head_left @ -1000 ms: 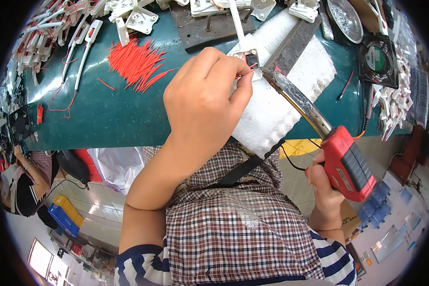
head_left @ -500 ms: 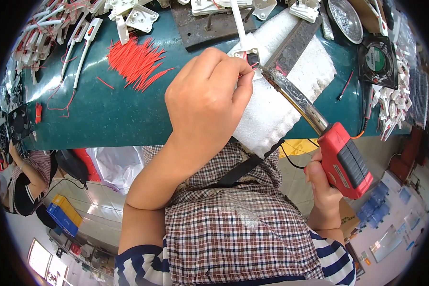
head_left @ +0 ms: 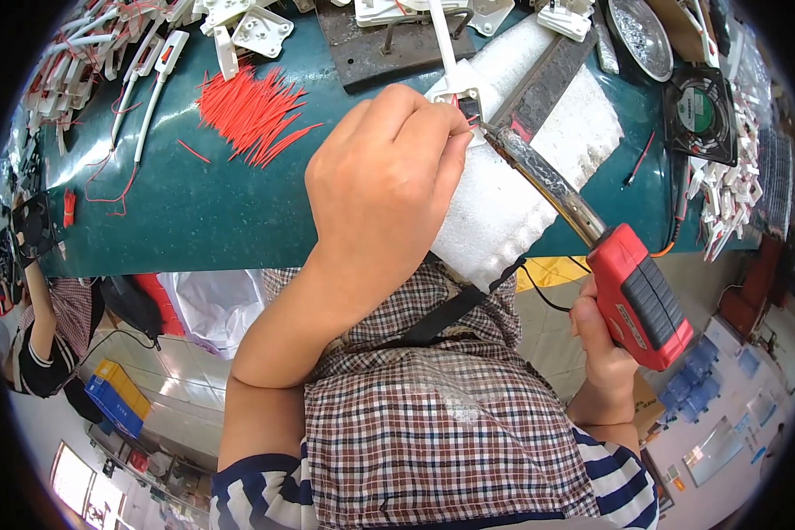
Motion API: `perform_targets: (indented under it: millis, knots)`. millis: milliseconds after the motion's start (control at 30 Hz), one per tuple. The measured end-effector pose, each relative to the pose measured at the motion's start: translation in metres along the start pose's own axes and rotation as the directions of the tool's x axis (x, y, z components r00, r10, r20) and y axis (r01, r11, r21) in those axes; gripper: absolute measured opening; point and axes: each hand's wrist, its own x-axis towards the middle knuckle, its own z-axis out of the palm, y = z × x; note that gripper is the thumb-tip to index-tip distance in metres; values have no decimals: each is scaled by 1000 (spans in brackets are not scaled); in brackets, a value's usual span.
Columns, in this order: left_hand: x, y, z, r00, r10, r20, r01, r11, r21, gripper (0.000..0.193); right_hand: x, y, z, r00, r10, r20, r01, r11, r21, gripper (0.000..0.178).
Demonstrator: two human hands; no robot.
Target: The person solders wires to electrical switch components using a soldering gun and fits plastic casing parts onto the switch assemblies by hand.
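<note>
Left hand (head_left: 387, 177) arches palm-down, finger and thumb pinching a red wire (head_left: 473, 119) at the white case (head_left: 478, 139) just past them. Right hand (head_left: 605, 353), lower, grips the iron (head_left: 627, 265), tip near the case.

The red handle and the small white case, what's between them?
Between the red handle and the white case lies the tool's metal barrel, shown in the head view.
</note>
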Motion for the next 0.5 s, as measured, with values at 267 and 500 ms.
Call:
perform_targets:
  millis: [267,500]
  knots:
    - [0,0,-1,1000,1,8,-1,1000,-1,12,-3,4,0,990,-142,-2,142,989,-34,37]
    - [0,1,-1,1000,-16,26,16,1000,-18,14,1,5,0,982,-179,65,182,983,-38,36]
